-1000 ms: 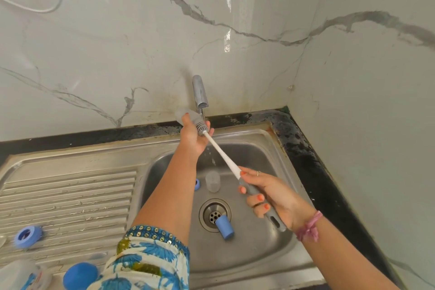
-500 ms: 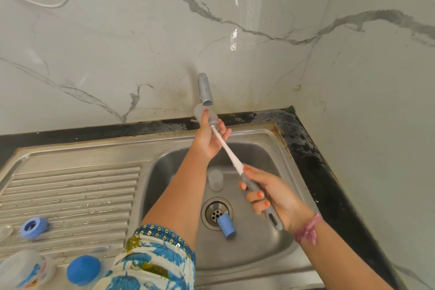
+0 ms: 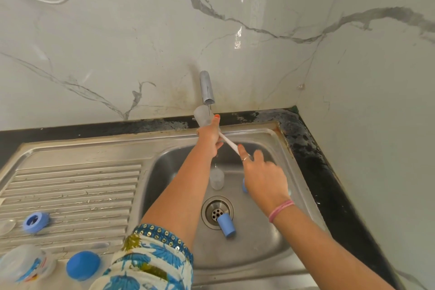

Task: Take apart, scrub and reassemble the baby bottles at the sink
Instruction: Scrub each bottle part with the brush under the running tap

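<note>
1. Left hand [image 3: 209,135] has its fingers wrapped round a small clear bottle [image 3: 202,114], held up right under the tap [image 3: 207,88], mouth facing back toward the person. That grip looks decent; holding nearer the mouth end would probably stop it wobbling as the brush works.

2. Right hand [image 3: 261,176] is on the grey handle of the bottle brush [image 3: 229,142], but the fingers look loose. The index lies along the stem and the others are partly spread, so it's hard to tell how firmly it's gripped. For scrubbing, a full curl round the handle would likely give better control.

3. The white stem runs from the right hand up behind the left, and the bristle end isn't visible, presumably inside the bottle. Twisting while pushing in and out should reach the base better than straight strokes.

4. A thin trickle seems to come from the tap, blurry though. Keeping the bottle under it helps rinse.

5. Down in the sink [image 3: 270,249]: another clear bottle [image 3: 216,179] lying in the basin, a blue cap [image 3: 226,226] by the drain [image 3: 217,212], and a blue bit mostly hidden behind the right hand.

6. On the drainboard [image 3: 70,186]: a blue ring [image 3: 35,221], a blue dome cap [image 3: 82,265], and a printed bottle [image 3: 23,266] at the corner. Those look like they're waiting for reassembly, so there's a fair bit left.
</note>
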Demonstrator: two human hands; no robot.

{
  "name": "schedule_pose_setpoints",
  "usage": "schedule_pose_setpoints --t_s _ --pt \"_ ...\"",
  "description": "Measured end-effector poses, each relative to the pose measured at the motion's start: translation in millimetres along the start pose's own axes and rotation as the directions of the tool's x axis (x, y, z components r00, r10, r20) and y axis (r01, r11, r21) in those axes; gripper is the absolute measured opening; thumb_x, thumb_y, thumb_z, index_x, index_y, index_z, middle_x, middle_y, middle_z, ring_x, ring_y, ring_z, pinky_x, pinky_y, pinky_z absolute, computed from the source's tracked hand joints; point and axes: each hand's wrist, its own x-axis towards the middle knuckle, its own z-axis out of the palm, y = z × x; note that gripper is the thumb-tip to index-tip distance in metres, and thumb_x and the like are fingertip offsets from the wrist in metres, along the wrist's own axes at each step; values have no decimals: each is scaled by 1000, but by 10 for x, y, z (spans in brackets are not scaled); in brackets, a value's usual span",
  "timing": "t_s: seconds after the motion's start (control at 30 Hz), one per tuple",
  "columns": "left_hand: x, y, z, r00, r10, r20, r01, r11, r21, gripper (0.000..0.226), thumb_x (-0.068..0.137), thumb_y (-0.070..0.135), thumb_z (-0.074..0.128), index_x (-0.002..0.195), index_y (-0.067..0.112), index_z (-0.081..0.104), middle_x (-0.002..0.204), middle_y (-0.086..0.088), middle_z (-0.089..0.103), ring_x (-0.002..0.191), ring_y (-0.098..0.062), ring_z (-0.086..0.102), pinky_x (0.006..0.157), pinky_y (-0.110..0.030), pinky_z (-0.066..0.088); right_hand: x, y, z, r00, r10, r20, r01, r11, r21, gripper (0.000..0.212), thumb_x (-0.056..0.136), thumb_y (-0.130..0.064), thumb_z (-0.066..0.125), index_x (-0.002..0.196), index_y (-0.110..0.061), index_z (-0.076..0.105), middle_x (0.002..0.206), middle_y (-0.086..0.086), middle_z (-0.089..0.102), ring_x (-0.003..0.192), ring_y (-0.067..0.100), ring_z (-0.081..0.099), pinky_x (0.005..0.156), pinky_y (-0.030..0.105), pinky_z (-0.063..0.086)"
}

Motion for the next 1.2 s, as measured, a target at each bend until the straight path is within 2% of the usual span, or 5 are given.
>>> schedule_pose_setpoints --t_s 0.17,0.6,0.9,1.1,1.2 --pt "80 -23 -146 999 1 43 7 983 -183 42 94 51 53 114 14 54 86 0 54 76 -11 56 86 -36 50 151 93 -7 994 3 107 -46 911 410 49 100 -29 41 148 -37 32 107 4 57 92 31 61 73 41 48" --pt "43 -37 -182 975 -85 204 140 953 -269 39 91 52 56 103 14 56 77 -2 58 77 -16 58 96 -45 46 137 194 -68 987 11 161 -70 928 367 49 101 -29 42 149 -33 31 106 4 54 90 27 60 73 38 48" --pt "25 22 -130 984 -92 151 142 919 -368 38 94 41 58 119 12 52 101 -8 53 79 -17 53 99 -38 47 -49 366 -266 975 -23 223 -89 874 477 49 101 -27 46 148 -34 34 113 3 61 92 20 60 78 29 49" --pt "-7 7 -209 989 -17 150 77 911 -406 24 95 26 62 110 9 56 96 -8 53 84 -21 53 76 -39 54 -139 867 -420 908 -67 414 -319 530 786 46 92 -14 61 134 -31 55 73 -6 60 45 6 42 41 18 33" --pt "-22 -30 -251 987 -32 158 87 932 -351 22 92 27 66 103 12 54 106 -9 57 99 -24 55 105 -52 38 -240 1001 -419 874 -26 486 -448 347 824 43 90 -9 63 128 -28 59 69 -1 62 43 10 40 36 22 27"
